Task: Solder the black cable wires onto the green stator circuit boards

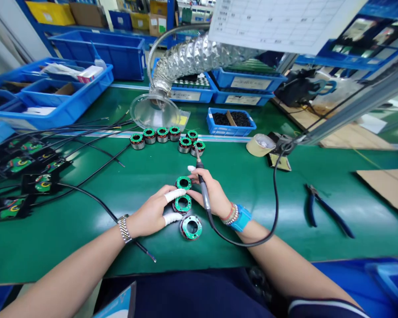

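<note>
Left hand (151,215) steadies a motor stator (182,204); right hand (209,193) grips a soldering iron (202,185).

Head view: left fingers, two in white cots, are pinched on the middle stator's rim on the green mat (252,185), between two others. Right fingers are wrapped round the iron, tip up. Stators look small, dense, rigid; windings and board seem delicate, so hold by the outer ring.
</note>
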A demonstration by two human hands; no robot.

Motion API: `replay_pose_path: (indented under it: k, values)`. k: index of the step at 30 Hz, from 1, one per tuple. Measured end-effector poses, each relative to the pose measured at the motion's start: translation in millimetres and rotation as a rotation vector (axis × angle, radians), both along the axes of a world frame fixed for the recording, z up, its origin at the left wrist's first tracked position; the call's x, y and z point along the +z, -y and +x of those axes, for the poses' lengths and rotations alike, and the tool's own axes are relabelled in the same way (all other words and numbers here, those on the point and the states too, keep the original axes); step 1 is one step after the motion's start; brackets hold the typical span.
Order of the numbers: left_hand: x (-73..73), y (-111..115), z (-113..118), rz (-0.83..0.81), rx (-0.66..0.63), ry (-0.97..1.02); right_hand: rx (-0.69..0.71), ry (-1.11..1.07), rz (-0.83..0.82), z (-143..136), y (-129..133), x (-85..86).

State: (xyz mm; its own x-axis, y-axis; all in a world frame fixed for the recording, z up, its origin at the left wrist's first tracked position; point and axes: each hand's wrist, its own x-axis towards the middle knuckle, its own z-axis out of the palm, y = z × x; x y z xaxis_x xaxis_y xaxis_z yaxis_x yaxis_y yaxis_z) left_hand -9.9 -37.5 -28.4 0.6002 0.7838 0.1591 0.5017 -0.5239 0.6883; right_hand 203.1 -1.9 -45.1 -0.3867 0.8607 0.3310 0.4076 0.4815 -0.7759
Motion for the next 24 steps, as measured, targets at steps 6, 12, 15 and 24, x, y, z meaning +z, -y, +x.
replay_pose_path:
  k: [6, 12, 15, 24]
  values:
    - [15.3, 36.3, 9.5, 0.219, -0.08, -0.155, -0.115, -0.094, 0.097, 9.5, 8.4, 9.1]
    - [1.1, 61.4, 24.7, 0.32, -0.029, -0.226, -0.134, -0.14, 0.095, 15.8, 15.4, 8.4]
    - [0.8, 58.3, 15.1, 0.251, -0.091, -0.152, -0.08, -0.147, 0.084, 15.0, 18.7, 7.2]
    - [18.4, 67.3, -32.5, 0.157, -0.149, -0.279, 0.015, 0.101, 0.157, 1.4, 7.3, 10.4]
